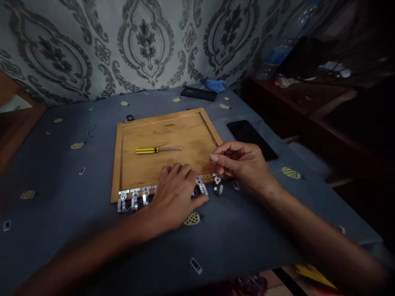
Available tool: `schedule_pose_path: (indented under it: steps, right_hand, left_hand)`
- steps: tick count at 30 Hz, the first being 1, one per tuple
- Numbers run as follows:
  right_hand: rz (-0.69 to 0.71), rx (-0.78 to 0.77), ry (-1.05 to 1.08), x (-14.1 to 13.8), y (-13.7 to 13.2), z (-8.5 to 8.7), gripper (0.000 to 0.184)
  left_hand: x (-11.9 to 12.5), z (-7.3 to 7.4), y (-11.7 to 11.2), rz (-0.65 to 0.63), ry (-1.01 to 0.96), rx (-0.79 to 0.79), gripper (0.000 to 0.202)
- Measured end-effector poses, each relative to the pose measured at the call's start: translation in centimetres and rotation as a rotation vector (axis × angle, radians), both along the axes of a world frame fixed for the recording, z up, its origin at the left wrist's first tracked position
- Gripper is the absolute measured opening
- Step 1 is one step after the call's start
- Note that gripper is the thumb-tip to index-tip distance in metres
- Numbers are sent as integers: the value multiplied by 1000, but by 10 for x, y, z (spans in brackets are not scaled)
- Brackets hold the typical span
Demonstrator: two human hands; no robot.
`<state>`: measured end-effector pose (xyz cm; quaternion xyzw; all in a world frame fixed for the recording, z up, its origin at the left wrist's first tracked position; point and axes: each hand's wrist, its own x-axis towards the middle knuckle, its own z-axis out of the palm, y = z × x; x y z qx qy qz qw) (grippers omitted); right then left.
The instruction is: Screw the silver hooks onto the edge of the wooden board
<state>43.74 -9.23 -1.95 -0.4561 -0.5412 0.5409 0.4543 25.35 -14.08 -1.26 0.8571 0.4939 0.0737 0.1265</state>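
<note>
A framed wooden board (166, 133) lies on the cloth-covered table. Along its near edge runs a row of silver metal hooks (135, 199), some covered by my left hand (174, 195). That hand rests over the edge with bent fingers on the wood and the thumb apart, beside a hook (201, 186). Over the board's near right corner, my right hand (239, 164) has thumb and fingertips pinched together; whatever is between them is too small or hidden to make out. Just below it sits another hook (217, 183). A yellow-and-black screwdriver (159, 151) lies across the board's middle.
Right of the board lies a black phone-like slab (251, 137). A dark oblong case (199, 93) and a crumpled blue cloth (216, 85) are at the back, before a patterned curtain (146, 41). A plastic bottle (274, 61) stands on dark furniture at right.
</note>
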Motion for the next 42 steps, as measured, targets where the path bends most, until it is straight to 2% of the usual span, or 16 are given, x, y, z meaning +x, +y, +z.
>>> schedule_pose_path:
  steps: [11,15,19,31,38,42]
  right_hand:
    - [142,-30,-72,11,-13,1,18]
    - [191,22,-159,12,-14,0,11]
    - [230,105,-232,11,-14,-1,9]
    - [274,190,-235,12,-16,-7,9]
    - [352,516,-497,15,-15,-13,10]
    - [382,541,-567,14,-15,-15,11]
  left_hand:
    - [1,-4,1,4,-25,13,33]
    - [1,-6,0,-1,-45,39,33]
    - [1,-8,0,-6,-65,47,34]
    - [0,-10,-1,-13,-76,81,34]
    - [1,-11,-1,-5,-82,104,36]
    - [1,-10,-1,-14,-80,102,35]
